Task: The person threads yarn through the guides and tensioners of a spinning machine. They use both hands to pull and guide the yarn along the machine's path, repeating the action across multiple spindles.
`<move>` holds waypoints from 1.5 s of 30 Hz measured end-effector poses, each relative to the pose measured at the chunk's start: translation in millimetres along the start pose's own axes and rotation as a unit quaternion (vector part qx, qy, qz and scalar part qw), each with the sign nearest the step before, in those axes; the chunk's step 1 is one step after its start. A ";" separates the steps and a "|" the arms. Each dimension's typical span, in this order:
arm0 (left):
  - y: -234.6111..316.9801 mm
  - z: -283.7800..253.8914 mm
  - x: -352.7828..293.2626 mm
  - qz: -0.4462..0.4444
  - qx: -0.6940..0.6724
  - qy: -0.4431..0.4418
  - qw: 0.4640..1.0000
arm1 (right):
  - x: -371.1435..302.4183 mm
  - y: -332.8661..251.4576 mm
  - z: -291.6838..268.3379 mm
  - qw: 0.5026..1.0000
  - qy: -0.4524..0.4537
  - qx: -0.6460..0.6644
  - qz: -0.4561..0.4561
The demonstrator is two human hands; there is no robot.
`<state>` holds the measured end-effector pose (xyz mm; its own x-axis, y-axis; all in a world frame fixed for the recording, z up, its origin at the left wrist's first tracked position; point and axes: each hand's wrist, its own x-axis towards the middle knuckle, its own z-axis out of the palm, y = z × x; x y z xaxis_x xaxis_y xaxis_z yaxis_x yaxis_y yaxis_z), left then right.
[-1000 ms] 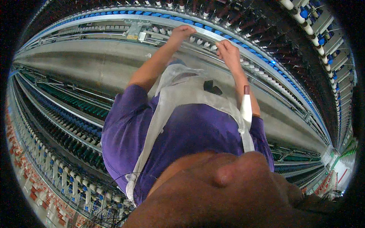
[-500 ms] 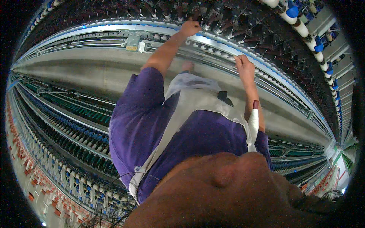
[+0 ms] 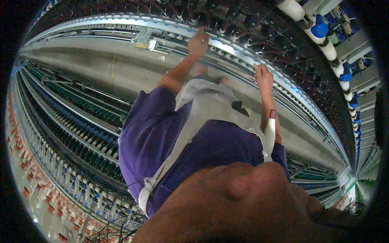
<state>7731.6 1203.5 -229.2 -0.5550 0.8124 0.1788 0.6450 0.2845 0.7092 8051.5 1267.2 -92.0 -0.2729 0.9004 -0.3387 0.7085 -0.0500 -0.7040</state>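
Note:
My left hand [image 3: 198,43] is raised to the long spinning frame's front rail [image 3: 142,23], its index finger stretched up toward the row of spindles [image 3: 222,30]. Nothing shows in that hand. Lower and to its right, my right hand [image 3: 263,76] is in front of the rail, with thumb and fingers curled together. Whatever those fingers may hold is too small to make out. A bobbin of white yarn with a maroon tip [image 3: 270,135] stands upright by the strap of my pale apron [image 3: 202,107], along my right forearm.
White roving bobbins and blue holders [image 3: 319,28] hang in a row at the upper right. A second spinning frame [image 3: 77,125] runs behind me, across the grey aisle floor [image 3: 93,60]. A small box-like fitting [image 3: 142,39] sits on the near frame's lower rail.
My left hand has come down and slightly left, its index finger now stretched upward instead of curled. The right hand has lowered slightly. The whole view has shifted a little.

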 end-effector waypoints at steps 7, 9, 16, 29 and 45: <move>6.1 41.6 21.8 -0.251 -0.169 0.235 0.924 | 58.7 57.2 22.2 0.998 -0.002 -0.061 0.014; 9.4 53.7 34.2 -0.349 -0.299 0.249 0.853 | 56.5 59.6 13.9 0.999 0.023 0.020 0.034; 51.8 17.5 51.2 -0.396 -0.685 0.148 0.593 | 4.6 -8.9 5.8 0.970 0.087 -0.083 -0.211; 246.6 -120.8 -15.5 0.479 -0.038 -0.406 0.777 | -51.8 60.1 19.2 0.968 0.022 -0.226 -0.105; 27.9 -120.0 -133.0 0.030 -0.316 -0.503 0.804 | -35.5 17.8 38.1 0.985 -0.110 -0.127 -0.045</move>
<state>7760.3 1042.3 -151.4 0.3770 0.9064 -0.1906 0.0828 0.1719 0.9816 8049.0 1217.9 -116.3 -0.4557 0.7800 -0.4289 0.8080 0.1602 -0.5670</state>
